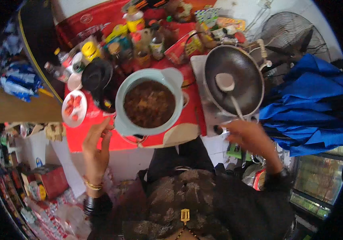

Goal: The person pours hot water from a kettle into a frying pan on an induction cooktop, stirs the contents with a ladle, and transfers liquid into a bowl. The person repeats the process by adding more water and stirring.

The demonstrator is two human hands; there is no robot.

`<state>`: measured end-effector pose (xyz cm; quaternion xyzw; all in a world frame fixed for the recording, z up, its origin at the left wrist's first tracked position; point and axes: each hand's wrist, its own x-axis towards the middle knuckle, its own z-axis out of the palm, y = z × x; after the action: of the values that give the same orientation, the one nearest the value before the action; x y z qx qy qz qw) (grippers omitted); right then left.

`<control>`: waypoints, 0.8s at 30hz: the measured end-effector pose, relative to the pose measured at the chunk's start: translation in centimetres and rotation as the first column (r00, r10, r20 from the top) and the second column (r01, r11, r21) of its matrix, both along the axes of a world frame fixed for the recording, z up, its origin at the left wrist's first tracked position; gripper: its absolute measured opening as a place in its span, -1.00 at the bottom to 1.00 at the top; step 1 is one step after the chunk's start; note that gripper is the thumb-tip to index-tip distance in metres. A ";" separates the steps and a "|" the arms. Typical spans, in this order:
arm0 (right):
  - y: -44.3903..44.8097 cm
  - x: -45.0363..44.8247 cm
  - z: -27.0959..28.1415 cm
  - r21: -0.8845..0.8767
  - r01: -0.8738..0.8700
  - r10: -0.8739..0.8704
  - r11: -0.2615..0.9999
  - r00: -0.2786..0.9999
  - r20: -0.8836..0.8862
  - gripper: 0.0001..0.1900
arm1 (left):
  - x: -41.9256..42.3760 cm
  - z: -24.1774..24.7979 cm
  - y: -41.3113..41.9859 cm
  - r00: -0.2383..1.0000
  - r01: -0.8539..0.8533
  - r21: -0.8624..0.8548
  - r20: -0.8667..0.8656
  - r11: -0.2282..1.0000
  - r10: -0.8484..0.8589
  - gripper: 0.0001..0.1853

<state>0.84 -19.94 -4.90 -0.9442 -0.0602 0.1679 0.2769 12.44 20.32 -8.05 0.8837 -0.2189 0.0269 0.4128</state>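
Note:
A pale blue pot (120, 103) stands on the red-covered table, holding dark brown food in liquid (149, 103). At its left, my left hand (97, 148) is raised with fingers parted and nothing visible in it. On a metal gas stove (200, 67) sits a dark wok (249, 78), and a ladle (226, 82) rests in it. The ladle's handle runs down toward my right hand (249, 135), which is over the stove's front edge. My fingers point left near a dark knob (218, 129); blur hides whether they grip the handle.
A white plate of red pieces (74, 118) and a black pan (97, 75) are left of the pot. Bottles (157, 45) and jars crowd the back. Blue fabric (306, 108) hangs beside the wok, below a fan (294, 36). A red box (51, 181) stands lower left.

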 end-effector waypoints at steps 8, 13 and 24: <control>17.1 -2.5 -22.3 0.498 0.044 -0.028 0.866 0.999 -0.040 -0.61 | -6.4 -13.4 4.2 0.930 -0.293 -0.085 -0.257 0.952 0.264 -0.56; 17.1 -1.6 -33.3 0.846 0.532 -0.371 0.018 0.790 -0.489 -0.61 | -4.3 -17.5 1.6 0.903 -0.267 -0.449 -0.425 0.853 0.059 -0.55; 17.7 5.3 -35.0 0.484 0.525 -0.034 -0.700 0.652 -0.757 -0.58 | -0.3 -16.3 0.5 0.798 -0.383 -0.396 -0.597 0.835 0.083 -0.68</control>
<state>6.13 -2.22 -39.94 -0.1056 0.2471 0.0405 0.9624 12.19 20.79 -24.34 0.7357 0.0400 -0.1235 0.6647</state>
